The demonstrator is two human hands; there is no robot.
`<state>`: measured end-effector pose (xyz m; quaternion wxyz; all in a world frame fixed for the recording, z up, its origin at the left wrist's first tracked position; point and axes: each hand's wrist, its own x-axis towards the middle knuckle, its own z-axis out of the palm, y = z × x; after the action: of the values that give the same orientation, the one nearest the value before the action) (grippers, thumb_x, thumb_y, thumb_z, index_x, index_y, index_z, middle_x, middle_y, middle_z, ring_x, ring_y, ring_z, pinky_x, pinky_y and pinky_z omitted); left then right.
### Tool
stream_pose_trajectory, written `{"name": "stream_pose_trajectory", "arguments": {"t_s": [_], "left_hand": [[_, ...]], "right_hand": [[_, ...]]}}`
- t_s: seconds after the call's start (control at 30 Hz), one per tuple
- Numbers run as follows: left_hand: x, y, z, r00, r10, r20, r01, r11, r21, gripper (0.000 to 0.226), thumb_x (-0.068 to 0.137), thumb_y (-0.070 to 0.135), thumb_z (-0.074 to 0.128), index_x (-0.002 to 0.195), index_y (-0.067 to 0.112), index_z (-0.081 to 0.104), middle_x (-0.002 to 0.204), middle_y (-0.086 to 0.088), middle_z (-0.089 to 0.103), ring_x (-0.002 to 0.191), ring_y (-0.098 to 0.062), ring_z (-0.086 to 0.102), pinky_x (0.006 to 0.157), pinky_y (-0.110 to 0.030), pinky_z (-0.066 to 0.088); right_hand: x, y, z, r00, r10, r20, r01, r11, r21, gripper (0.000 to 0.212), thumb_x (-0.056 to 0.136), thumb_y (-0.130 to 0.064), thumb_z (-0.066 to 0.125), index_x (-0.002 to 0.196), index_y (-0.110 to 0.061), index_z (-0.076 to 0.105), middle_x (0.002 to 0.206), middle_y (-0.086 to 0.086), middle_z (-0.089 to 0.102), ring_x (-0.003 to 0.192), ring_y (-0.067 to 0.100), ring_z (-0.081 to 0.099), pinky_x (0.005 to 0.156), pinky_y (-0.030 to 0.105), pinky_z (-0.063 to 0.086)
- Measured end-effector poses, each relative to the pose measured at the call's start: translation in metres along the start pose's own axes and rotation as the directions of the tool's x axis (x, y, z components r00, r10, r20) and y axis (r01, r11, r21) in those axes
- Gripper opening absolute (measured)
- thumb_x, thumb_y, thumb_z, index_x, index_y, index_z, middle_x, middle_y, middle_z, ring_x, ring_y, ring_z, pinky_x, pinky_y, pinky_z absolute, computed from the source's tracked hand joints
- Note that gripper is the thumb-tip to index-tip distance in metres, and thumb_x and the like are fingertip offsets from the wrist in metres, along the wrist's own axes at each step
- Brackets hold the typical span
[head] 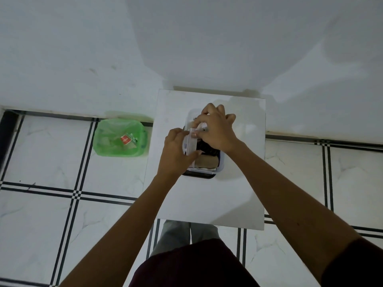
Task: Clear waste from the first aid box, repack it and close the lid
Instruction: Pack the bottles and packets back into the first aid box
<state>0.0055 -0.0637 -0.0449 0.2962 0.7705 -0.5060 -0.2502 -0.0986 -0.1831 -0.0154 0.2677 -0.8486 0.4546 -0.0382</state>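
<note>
Together, the left hand point(178, 150) and right hand point(215, 129) pinch a small white packet point(191, 142) over the open first aid box point(220, 162), which sits near the far edge of the white table point(207, 199). Left of the table, on the floor, stands a green bin point(119, 137) holding scraps.

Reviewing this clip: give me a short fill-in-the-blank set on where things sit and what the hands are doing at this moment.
1. The first aid box stands on a small white ____.
2. Both the left hand and the right hand hold a flat white packet over the open ____.
3. The bin on the floor is lined with a ____ bag.
4. Seen from the person, the bin stands to the ____ of the table.

Missing words: table; box; green; left
</note>
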Motion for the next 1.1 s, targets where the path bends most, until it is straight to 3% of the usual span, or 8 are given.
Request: {"name": "stream_pose_trajectory", "arguments": {"t_s": [0.3,0.43,0.53,0.63,0.73,0.8,0.93,1.1], "left_hand": [[-0.002,-0.004,-0.003,0.991,-0.134,-0.027,0.131,0.987,-0.098,0.050,0.077,0.034,0.075,0.117,0.011,0.056,0.104,-0.002,0.063,0.089,-0.015,0.059,0.069,-0.021,0.047],[-0.009,-0.007,-0.004,0.981,-0.186,-0.050,0.178,0.974,-0.138,0.032,0.089,0.031,0.061,0.115,0.012,0.061,0.096,-0.005,0.068,0.081,-0.017,0.064,0.071,-0.026,0.051],[-0.008,-0.005,-0.004,0.973,-0.228,0.043,0.232,0.966,-0.117,0.027,0.095,0.026,0.052,0.112,0.010,0.065,0.091,-0.007,0.070,0.073,-0.018,0.065,0.067,-0.025,0.050],[-0.002,-0.005,-0.006,0.965,-0.236,0.118,0.243,0.968,-0.055,0.027,0.096,0.024,0.048,0.107,0.007,0.064,0.092,-0.008,0.069,0.070,-0.021,0.064,0.065,-0.029,0.050],[0.005,-0.010,-0.009,0.962,-0.207,0.177,0.209,0.978,0.009,0.025,0.094,0.021,0.050,0.097,0.000,0.062,0.090,-0.012,0.068,0.075,-0.030,0.066,0.064,-0.037,0.053],[0.006,-0.011,-0.011,0.959,-0.207,0.192,0.209,0.978,0.008,0.024,0.092,0.020,0.051,0.097,-0.001,0.062,0.091,-0.015,0.068,0.076,-0.033,0.066,0.064,-0.044,0.056],[0.006,-0.009,-0.011,0.959,-0.215,0.185,0.220,0.975,-0.006,0.022,0.091,0.016,0.052,0.099,-0.001,0.063,0.094,-0.016,0.070,0.079,-0.032,0.067,0.066,-0.047,0.057],[0.007,-0.005,-0.012,0.951,-0.239,0.198,0.251,0.967,-0.040,0.020,0.090,0.013,0.054,0.103,0.001,0.063,0.097,-0.015,0.069,0.082,-0.028,0.066,0.065,-0.038,0.056]], "right_hand": [[-0.019,0.008,0.014,0.981,0.081,-0.173,-0.081,0.997,0.012,0.016,0.075,-0.034,0.072,0.090,-0.030,0.068,0.104,-0.004,0.051,0.103,0.018,0.043,0.080,0.036,0.021],[-0.044,0.020,0.014,0.871,0.291,-0.395,-0.239,0.955,0.177,0.025,0.080,-0.028,0.067,0.103,-0.019,0.064,0.103,0.006,0.054,0.098,0.024,0.048,0.075,0.037,0.038],[-0.063,0.030,0.023,0.820,0.505,-0.269,-0.383,0.834,0.398,0.032,0.087,-0.023,0.061,0.115,-0.010,0.057,0.111,0.012,0.054,0.103,0.026,0.051,0.080,0.032,0.044],[-0.075,0.037,0.028,0.775,0.631,-0.015,-0.485,0.611,0.626,0.032,0.095,-0.032,0.050,0.095,-0.004,0.065,0.090,0.013,0.066,0.084,0.029,0.062,0.074,0.036,0.050],[-0.083,0.044,0.036,0.612,0.788,0.068,-0.553,0.365,0.749,0.033,0.094,-0.032,0.050,0.084,-0.005,0.067,0.081,0.014,0.069,0.074,0.029,0.065,0.072,0.043,0.058],[-0.088,0.051,0.044,0.564,0.820,0.098,-0.649,0.366,0.667,0.022,0.088,-0.024,0.060,0.093,-0.004,0.069,0.093,0.014,0.072,0.085,0.030,0.066,0.083,0.043,0.057],[-0.093,0.053,0.054,0.625,0.764,0.163,-0.709,0.467,0.528,0.023,0.084,-0.009,0.062,0.100,0.007,0.068,0.105,0.022,0.069,0.100,0.037,0.063,0.082,0.035,0.050],[-0.090,0.055,0.064,0.670,0.717,0.192,-0.718,0.562,0.409,0.035,0.084,0.002,0.051,0.050,-0.005,0.053,0.057,0.013,0.055,0.067,0.033,0.056,0.055,0.025,0.037]]}}
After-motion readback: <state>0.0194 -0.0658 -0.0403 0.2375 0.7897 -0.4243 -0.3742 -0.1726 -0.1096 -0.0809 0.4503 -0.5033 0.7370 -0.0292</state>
